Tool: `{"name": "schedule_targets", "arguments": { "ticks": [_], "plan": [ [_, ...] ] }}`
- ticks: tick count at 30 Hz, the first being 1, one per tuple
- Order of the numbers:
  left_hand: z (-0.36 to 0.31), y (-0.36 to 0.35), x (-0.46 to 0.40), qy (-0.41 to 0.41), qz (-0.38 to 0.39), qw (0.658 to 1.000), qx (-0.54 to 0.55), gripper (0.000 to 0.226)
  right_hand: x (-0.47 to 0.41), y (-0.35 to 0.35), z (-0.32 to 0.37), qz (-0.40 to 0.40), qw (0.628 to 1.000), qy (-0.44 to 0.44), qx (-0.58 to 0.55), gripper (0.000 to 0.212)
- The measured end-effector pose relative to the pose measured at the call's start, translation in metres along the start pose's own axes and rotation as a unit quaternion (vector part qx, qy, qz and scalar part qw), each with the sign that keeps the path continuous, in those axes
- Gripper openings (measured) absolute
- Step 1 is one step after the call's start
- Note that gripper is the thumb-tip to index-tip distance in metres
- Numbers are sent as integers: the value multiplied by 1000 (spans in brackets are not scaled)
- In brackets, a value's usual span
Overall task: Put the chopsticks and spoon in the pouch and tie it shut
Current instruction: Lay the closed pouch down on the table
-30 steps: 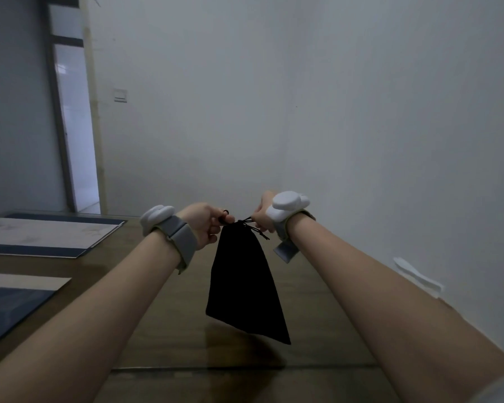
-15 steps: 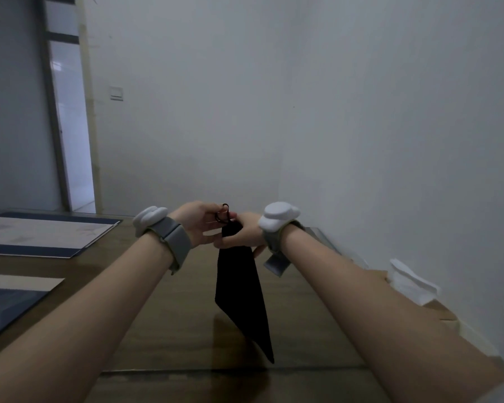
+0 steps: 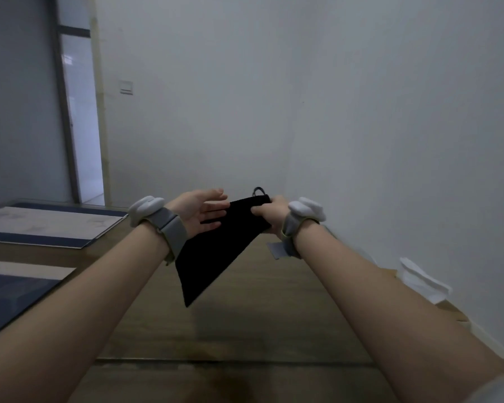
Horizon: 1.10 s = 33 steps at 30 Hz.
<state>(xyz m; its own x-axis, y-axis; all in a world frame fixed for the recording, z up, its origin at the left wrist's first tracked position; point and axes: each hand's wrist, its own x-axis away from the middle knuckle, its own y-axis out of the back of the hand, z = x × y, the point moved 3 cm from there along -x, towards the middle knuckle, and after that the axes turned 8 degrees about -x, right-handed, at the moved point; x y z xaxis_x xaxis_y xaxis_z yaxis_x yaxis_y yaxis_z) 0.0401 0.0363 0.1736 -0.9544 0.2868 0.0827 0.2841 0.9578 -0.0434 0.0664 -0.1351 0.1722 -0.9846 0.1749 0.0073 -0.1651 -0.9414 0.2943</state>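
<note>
— So, what are you standing over?

— You're at a long wooden table (image 3: 245, 324) pushed into the corner of a bare white-walled room, with a doorway (image 3: 82, 117) and a light switch (image 3: 126, 86) off to your left.

— Anything lying about?

— Two flat boards in blue and white sit on the table's left side, one far (image 3: 47, 225) and one near (image 3: 15, 289). Crumpled white plastic (image 3: 422, 280) lies against the wall on your right. None of it sits between your hands; the middle of the table is bare wood.

— And the pouch?

— Your black pouch (image 3: 216, 251) hangs in the air above the table, slanting from its top at upper right down to a lower corner at left. A small loop of its cord (image 3: 258, 191) sticks up at the top end (whether it's knotted, you can't tell from here).

— My hands?

— Your right hand (image 3: 269, 213) is clenched around the pouch just below its neck. Your left hand (image 3: 200, 213) is spread flat, palm facing you, fingers extended, lying against the cloth near the top without gripping it. Both wrists wear grey straps carrying white blocks.
</note>
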Motion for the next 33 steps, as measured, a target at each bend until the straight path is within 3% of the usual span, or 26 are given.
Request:
{"name": "schedule_targets", "arguments": {
  "ticks": [3, 6, 12, 16, 19, 21, 23, 24, 28, 33],
  "plan": [
    [8, 3, 1, 9, 3, 1000, 0, 15, 1, 4, -27, 8, 987, -81, -142, 11],
    [21, 2, 1, 31, 8, 999, -8, 16, 8, 4, -61, 13, 958, -148, -246, 13],
    [51, -4, -3, 75, 6, 996, -43, 16, 13, 3, -123, -10, 921, -238, -309, 24],
    [85, -5, -8, 93, -19, 981, -168, 12, 29, 4, -161, 2, 903, -301, -307, 21],
    [113, -1, -10, 105, 0, 939, -327, 24, 41, 4, -184, 21, 938, -305, -161, 23],
    [130, -1, -15, 104, 34, 905, -410, 37, 44, 10, -196, 18, 965, -257, 54, 52],
    [143, 1, -19, 95, 55, 868, -484, 46, 41, 19, -197, 17, 943, -152, 294, 71],
    [148, 3, -21, 99, 65, 848, -517, 51, 40, 21, -194, 28, 930, -94, 355, 75],
    [159, 13, -27, 127, 95, 785, -599, 73, 37, 16, -178, 115, 903, 45, 412, 68],
    [180, 10, -33, 155, 139, 714, -669, 89, 30, -2, -197, 244, 845, 34, 475, 70]
  ]
}}
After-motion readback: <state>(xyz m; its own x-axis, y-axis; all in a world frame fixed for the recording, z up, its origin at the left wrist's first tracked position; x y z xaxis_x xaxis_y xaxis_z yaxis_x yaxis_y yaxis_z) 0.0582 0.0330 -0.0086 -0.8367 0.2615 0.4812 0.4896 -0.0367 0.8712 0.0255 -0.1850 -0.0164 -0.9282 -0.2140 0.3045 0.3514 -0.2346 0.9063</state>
